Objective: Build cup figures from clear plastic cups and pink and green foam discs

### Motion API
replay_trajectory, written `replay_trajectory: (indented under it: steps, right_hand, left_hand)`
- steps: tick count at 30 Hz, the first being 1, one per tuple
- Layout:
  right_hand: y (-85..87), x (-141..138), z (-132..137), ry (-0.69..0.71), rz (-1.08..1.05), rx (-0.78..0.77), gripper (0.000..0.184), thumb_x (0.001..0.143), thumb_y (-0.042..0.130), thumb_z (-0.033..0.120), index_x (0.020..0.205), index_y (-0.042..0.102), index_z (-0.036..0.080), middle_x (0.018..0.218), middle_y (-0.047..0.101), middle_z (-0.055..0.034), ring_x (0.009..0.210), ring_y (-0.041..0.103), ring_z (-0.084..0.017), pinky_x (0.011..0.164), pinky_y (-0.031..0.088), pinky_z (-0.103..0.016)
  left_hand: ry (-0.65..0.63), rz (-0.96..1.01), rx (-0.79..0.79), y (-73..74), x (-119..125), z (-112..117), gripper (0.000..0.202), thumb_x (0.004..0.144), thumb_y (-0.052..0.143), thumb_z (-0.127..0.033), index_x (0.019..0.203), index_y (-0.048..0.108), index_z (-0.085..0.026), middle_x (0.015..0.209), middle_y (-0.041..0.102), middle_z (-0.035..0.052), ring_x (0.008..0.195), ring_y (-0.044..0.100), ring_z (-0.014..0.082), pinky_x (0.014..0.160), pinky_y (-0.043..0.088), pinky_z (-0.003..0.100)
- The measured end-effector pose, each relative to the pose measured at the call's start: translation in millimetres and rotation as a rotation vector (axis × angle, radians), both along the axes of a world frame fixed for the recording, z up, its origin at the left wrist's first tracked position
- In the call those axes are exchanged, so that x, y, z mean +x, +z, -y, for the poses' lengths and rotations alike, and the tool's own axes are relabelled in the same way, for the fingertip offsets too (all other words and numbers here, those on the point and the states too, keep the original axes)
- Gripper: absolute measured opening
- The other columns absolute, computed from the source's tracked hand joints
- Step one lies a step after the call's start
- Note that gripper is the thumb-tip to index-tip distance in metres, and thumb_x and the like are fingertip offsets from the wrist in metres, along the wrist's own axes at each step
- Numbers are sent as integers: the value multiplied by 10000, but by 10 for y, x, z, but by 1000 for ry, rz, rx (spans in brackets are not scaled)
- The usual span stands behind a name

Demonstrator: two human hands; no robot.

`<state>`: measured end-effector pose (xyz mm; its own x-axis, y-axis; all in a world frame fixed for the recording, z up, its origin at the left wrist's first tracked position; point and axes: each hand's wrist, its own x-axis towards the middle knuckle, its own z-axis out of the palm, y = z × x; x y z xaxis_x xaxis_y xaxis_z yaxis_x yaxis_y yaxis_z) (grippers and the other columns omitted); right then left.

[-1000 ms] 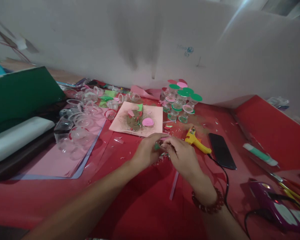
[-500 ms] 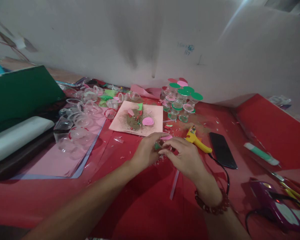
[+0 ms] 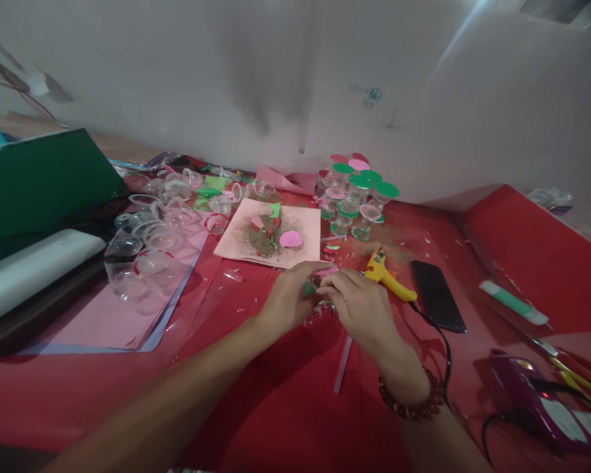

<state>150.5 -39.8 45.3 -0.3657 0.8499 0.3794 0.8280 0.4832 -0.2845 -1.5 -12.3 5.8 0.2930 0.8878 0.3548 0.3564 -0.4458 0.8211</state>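
Observation:
My left hand [image 3: 291, 294] is closed round a small plastic cup [image 3: 309, 287], of which only a green patch and a clear part show between the fingers. A pink paper piece [image 3: 328, 270] sticks out at its far side. Against the cup, my right hand [image 3: 362, 303] has its fingers bent and pressed together; what is in the fingertips is hidden. Beyond the hands lies a pink paper sheet [image 3: 231, 244] with a heap of brown grit [image 3: 262, 242], paper scraps and a pink disc [image 3: 291, 239]. A yellow glue gun [image 3: 394, 284] rests just right of my right hand.
Clear cups [image 3: 160, 236] crowd the left. Joined cups with green and pink discs [image 3: 359, 197] stand near the wall. A black phone [image 3: 437, 295], a glue tube [image 3: 515, 303], scissors [image 3: 571, 368] and a purple device [image 3: 542, 401] lie right. A glue stick [image 3: 343, 364] lies nearby.
My right hand's fingers have drawn together and shifted slightly left, in against the cup. The left hand keeps its grip in the same place.

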Motion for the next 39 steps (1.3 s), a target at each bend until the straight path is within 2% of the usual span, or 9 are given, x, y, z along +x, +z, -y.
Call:
replay_trajectory:
  steps: [8, 16, 20, 23, 28, 33, 39]
  right_hand:
    - [-27, -67, 21, -67, 71, 67, 170, 977, 502, 262, 890, 634, 200, 873, 715, -37, 760, 637, -188, 632, 364, -298]
    - [-56, -112, 10, -133, 109, 119, 214, 989, 483, 297, 853, 613, 194, 814, 715, -42, 737, 643, -193, 611, 347, -297]
    - [-73, -134, 7, -169, 100, 97, 182, 978, 508, 290, 873, 623, 195, 817, 724, -46, 728, 648, -193, 599, 340, -293]
    - [-75, -129, -1, -194, 3, 38, 162, 976, 507, 271, 902, 634, 202, 811, 733, -44, 726, 653, -189, 596, 355, -282]
    - [-53, -49, -29, -62, -217, -105, 103, 928, 584, 270, 871, 645, 210, 858, 725, -26, 782, 650, -179, 655, 421, -266]
    - [-45, 5, -34, 55, -225, -100, 59, 865, 658, 210, 807, 650, 218, 863, 714, -4, 826, 638, -183, 734, 431, -285]
    - [-26, -19, -2, -4, -137, -66, 133, 883, 632, 201, 751, 613, 203, 817, 693, -16, 789, 615, -191, 705, 402, -292]
  left_hand:
    - [-8, 42, -16, -19, 2, -11, 459, 711, 630, -35, 1143, 655, -186, 1104, 724, 55, 1004, 666, 197, 891, 517, 333]
    - [-36, 46, -14, 13, 2, -12, 458, 694, 618, -11, 1115, 663, -187, 1117, 720, 58, 1022, 658, 201, 906, 508, 344]
    - [-38, 57, -5, 15, 3, -17, 444, 690, 613, -5, 1096, 669, -176, 1107, 721, 61, 1012, 656, 198, 901, 506, 338]
    - [-39, 61, -7, 13, 0, -21, 427, 695, 621, -17, 1086, 671, -182, 1100, 723, 57, 1017, 655, 198, 910, 502, 340]
    - [-40, 54, -2, -6, -20, -25, 431, 711, 609, -35, 1115, 662, -175, 1101, 722, 62, 1012, 658, 194, 901, 504, 337]
    - [-14, 33, 17, -26, -7, -28, 473, 685, 602, -9, 1131, 657, -155, 1085, 728, 72, 989, 668, 196, 881, 514, 332]
    - [-19, 13, 42, -1, 12, -10, 441, 719, 619, -37, 1136, 655, -176, 1094, 726, 62, 991, 669, 188, 879, 515, 322]
